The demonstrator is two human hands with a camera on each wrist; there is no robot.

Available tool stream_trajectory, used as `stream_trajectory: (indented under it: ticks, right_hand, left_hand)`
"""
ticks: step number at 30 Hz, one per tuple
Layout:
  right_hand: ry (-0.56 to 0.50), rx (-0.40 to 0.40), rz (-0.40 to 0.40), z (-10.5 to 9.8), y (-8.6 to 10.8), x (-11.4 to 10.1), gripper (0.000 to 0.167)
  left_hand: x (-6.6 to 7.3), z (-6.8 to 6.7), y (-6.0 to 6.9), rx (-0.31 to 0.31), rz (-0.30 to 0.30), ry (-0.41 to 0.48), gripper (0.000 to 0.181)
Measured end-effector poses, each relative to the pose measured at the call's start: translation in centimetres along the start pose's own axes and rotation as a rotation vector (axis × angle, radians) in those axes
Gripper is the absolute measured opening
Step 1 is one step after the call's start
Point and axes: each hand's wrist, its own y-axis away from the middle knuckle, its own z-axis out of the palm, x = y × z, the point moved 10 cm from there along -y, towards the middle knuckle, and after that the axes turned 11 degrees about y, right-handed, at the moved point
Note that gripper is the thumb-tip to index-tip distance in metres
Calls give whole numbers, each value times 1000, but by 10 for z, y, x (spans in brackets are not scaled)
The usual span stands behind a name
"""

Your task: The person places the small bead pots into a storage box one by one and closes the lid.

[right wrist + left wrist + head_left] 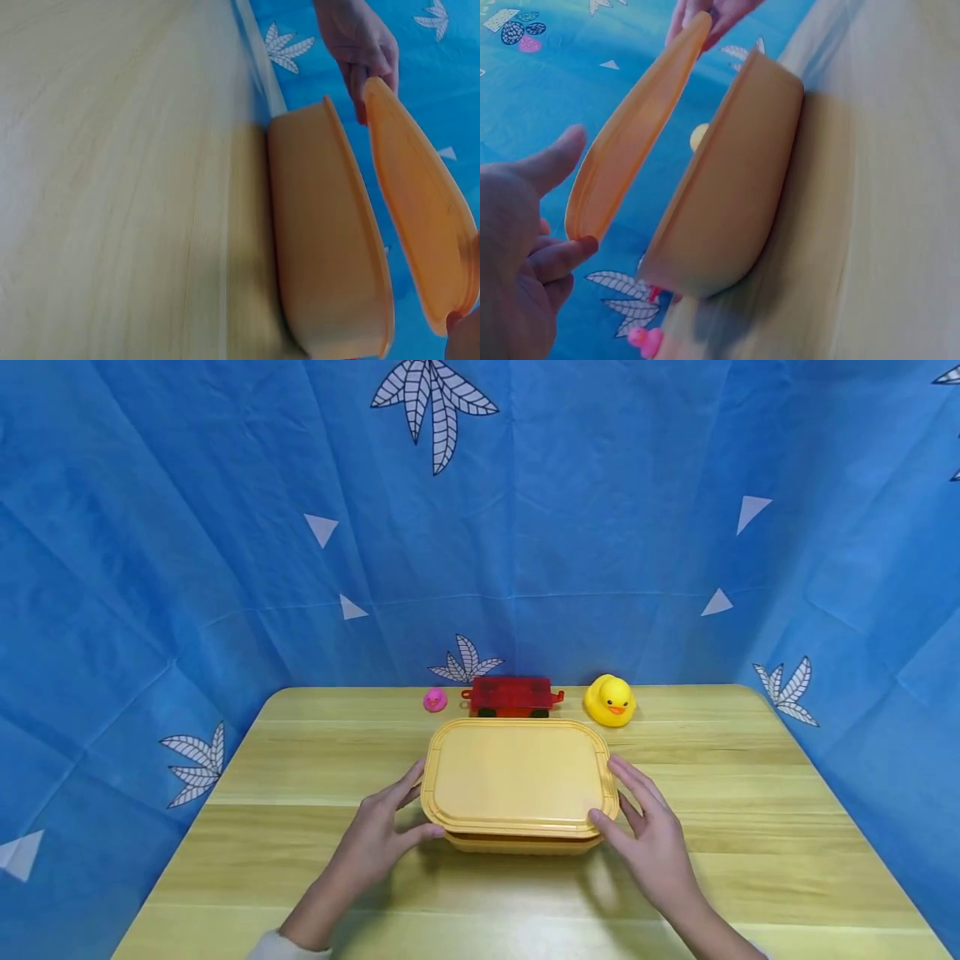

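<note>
A yellow-orange lid (521, 777) with rounded corners is held above a matching plastic box (517, 844). Both wrist views show a gap between the lid (641, 127) and the box (326, 232), which stands on the table. My left hand (378, 827) holds the lid's left end by its edge, fingers bent under it. At the other end, my right hand (648, 839) grips the lid's edge between thumb and fingers. From the head view the lid hides the inside of the box.
Behind the box, along the far edge of the wooden table (300, 860), stand a small pink duck (435, 699), a red toy wagon (512, 693) and a larger yellow duck (610, 700). A blue patterned cloth (525, 527) hangs behind and at both sides.
</note>
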Motion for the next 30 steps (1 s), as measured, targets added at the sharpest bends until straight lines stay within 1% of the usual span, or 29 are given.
stream_trajectory:
  ticks: [3, 6, 8, 12, 14, 16, 18, 20, 22, 24, 26, 30]
  right_hand:
    - [-33, 21, 15, -5, -2, 3, 64]
    - [-62, 29, 49, -8, -6, 8, 62]
    - [-83, 27, 79, -9, -8, 11, 62]
    - [-97, 7, 152, -9, -10, 15, 65]
    - [-90, -5, 183, -9, -10, 17, 66]
    - [-84, -18, 197, -11, -10, 17, 64]
    - [-59, -25, 192, -13, -10, 16, 58]
    - [-39, -23, 172, -16, -11, 13, 49]
    - [-42, -21, 145, -19, -12, 9, 43]
    - [-62, -19, 111, -20, -14, 5, 39]
    - [-101, -18, 81, -21, -15, 1, 38]
    - [-189, -15, 14, -22, -17, -7, 39]
  left_hand:
    - [-6, -1, -3, 59, -51, 134, 79]
    - [-13, -2, -6, 129, -118, 236, 70]
    - [-17, -1, -7, 160, -159, 294, 68]
    - [-24, 0, -7, 192, -228, 409, 62]
    - [-25, 0, -7, 189, -226, 435, 56]
    - [-22, -1, -8, 179, -188, 437, 45]
    - [-16, -4, -8, 162, -116, 416, 38]
    - [-8, -6, -9, 150, -32, 389, 35]
    - [-1, -10, -10, 155, 41, 368, 37]
    - [5, -15, -11, 185, 95, 339, 40]
    - [9, -20, -12, 234, 133, 321, 44]
    - [14, -30, -11, 333, 164, 310, 43]
